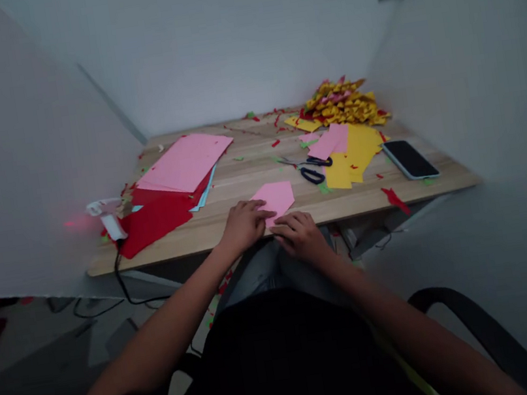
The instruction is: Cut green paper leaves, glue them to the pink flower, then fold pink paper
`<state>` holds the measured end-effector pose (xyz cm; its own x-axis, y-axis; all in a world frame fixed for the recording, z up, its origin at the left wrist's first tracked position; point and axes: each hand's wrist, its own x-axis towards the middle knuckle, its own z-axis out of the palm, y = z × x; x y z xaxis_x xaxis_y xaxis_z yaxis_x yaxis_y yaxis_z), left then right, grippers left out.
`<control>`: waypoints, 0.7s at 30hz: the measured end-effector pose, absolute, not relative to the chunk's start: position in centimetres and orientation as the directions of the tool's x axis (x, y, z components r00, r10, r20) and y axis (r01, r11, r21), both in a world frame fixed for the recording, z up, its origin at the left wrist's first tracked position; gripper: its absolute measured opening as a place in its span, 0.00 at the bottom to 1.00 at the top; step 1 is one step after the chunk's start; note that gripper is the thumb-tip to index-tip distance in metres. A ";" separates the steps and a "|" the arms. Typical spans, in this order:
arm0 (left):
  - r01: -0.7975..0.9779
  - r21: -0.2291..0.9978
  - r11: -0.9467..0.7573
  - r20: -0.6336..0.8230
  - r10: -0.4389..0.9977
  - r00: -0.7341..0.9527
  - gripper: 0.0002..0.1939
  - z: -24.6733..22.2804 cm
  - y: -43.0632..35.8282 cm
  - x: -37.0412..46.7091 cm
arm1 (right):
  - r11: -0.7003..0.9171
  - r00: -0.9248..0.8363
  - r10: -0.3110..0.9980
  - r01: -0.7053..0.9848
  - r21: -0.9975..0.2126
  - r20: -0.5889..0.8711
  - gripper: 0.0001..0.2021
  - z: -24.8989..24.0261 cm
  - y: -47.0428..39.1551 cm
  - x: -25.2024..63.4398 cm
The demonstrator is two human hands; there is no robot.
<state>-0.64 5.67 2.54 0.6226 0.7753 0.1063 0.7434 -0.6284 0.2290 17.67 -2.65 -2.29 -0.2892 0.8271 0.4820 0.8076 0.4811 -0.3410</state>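
The pink paper lies flat on the table, under the left hand's loosely spread fingers and reaching beyond their tips. The right hand's bent fingers touch its near edge; whether they pinch it, I cannot tell. Scissors lie beyond the right fingers.

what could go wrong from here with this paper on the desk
The small pink paper piece sits at the front edge of the light wooden desk, under the left hand and the right hand, so it could slip off or crease askew.

The dark-handled metal scissors lie with blades apart among paper scraps; a hand reaching over might get nicked.

The black cable hangs over the edge from the white glue gun; a snag could pull it down.
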 end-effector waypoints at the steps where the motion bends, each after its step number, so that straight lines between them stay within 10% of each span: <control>1: 0.764 0.190 -0.617 0.090 0.786 0.612 0.19 2.8 5.3 -0.5 | 0.481 -0.293 0.835 0.800 -0.359 0.467 0.12 -1.9 -2.5 17.9; 10: 0.860 0.014 -0.511 0.188 0.846 0.499 0.26 3.2 0.6 1.9 | 0.310 -0.138 0.900 0.870 -0.384 0.414 0.15 -0.1 2.8 19.7; 21: 0.783 0.075 -0.617 0.079 0.787 0.612 0.42 1.1 2.9 2.0 | 0.083 0.044 0.958 0.903 -0.422 0.282 0.15 -0.4 7.0 19.9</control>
